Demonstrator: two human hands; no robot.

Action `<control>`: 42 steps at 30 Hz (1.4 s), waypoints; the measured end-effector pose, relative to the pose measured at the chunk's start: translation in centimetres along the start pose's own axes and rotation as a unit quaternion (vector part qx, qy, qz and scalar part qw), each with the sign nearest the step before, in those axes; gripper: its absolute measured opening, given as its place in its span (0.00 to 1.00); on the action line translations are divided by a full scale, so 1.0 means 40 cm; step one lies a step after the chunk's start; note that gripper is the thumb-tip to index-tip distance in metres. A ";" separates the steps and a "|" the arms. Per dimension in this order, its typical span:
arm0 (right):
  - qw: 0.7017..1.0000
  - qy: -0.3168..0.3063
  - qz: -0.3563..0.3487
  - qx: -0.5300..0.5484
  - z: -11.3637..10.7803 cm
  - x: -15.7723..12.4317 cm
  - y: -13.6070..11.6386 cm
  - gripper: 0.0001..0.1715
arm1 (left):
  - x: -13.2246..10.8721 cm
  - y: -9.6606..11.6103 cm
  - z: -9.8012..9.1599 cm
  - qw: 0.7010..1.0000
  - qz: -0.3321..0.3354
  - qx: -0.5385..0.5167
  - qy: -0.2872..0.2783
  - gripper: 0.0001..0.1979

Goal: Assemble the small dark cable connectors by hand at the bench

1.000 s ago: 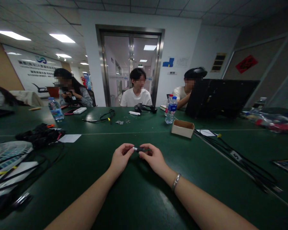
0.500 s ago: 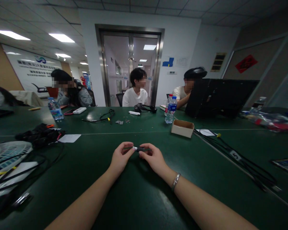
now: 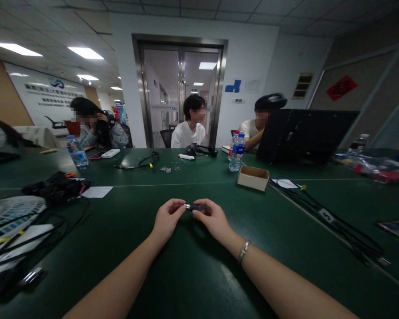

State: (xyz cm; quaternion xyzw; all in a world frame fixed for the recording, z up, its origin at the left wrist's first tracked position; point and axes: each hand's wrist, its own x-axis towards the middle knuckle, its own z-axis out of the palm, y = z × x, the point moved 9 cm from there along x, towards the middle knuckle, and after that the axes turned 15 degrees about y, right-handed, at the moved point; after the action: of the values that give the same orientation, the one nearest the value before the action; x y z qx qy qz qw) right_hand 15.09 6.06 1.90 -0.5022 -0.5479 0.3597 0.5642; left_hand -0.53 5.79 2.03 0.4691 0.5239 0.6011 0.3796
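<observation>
Between my hands, a little above the green table (image 3: 199, 266), is a small dark cylinder with a shiny silver end (image 3: 194, 207); its exact kind is not clear. My left hand (image 3: 167, 218) pinches the silver end between thumb and fingers. The dark end sits in the thumb and fingertips of my right hand (image 3: 214, 219), which partly hide it. A metal bracelet (image 3: 244, 252) circles my right wrist.
An open cardboard box (image 3: 252, 180) stands beyond my right hand, near plastic bottles (image 3: 236, 153) and a black monitor (image 3: 302, 137). Cables (image 3: 339, 228) run along the right. At left are a fan (image 3: 16, 208) and black gear (image 3: 55, 188). Several people sit opposite.
My hands keep hold of the small cylinder in nearly the same place; the left fingers have shifted slightly. Across the table, the person at left has moved a hand near the head.
</observation>
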 end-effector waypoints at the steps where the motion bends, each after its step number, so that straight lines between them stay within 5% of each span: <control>1: 1.000 0.001 0.000 0.001 -0.001 0.000 0.000 0.18 | 0.001 0.001 0.001 1.000 0.002 -0.005 0.000 0.15; 42: 1.000 -0.014 -0.004 -0.003 0.003 -0.005 -0.007 0.18 | -0.004 -0.003 -0.001 1.000 -0.024 0.010 0.004 0.14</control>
State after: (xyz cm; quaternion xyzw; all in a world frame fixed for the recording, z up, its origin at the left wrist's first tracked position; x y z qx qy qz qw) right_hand 14.89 5.84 2.12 -0.4967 -0.5591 0.3624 0.5561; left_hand -0.51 5.65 1.90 0.4577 0.5421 0.5889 0.3871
